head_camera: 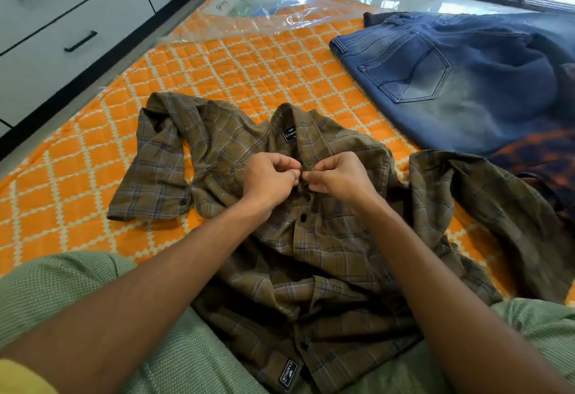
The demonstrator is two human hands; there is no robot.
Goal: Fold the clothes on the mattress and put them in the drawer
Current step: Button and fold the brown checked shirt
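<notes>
Olive plaid shirt (311,238): one, spread front-up under my hands, collar away from me, hem bunched in my lap between my knees
Left hand (269,180): fingers curled, pinching the shirt's front edge just below the collar
Right hand (340,177): fingers curled, pinching the opposite front edge; its fingertips almost meet those of the left hand
Buttons: I count two dark ones on the placket nearer me than my hands, and one on the cuff to the left
Sleeves: two; one folded back on itself left of my left hand, the other trailing out right of my right hand
Jeans (451,82): one pair, blue, beyond and right of my right hand, back pocket up, apart from the shirt
Dark orange-patterned cloth (535,157): one, right of my right hand, between the jeans and the right sleeve; I cannot tell what garment it is
Mattress (249,64): orange with a white diamond quilt; open cover lies beyond my hands up to the clear plastic wrap (264,4) at the far end, and to the left of the left sleeve
Mattress edge: the left edge runs beside a strip of floor, well left of my left hand
Drawers (62,20): white fronts past that floor strip, two black handles showing, both fronts closed
</notes>
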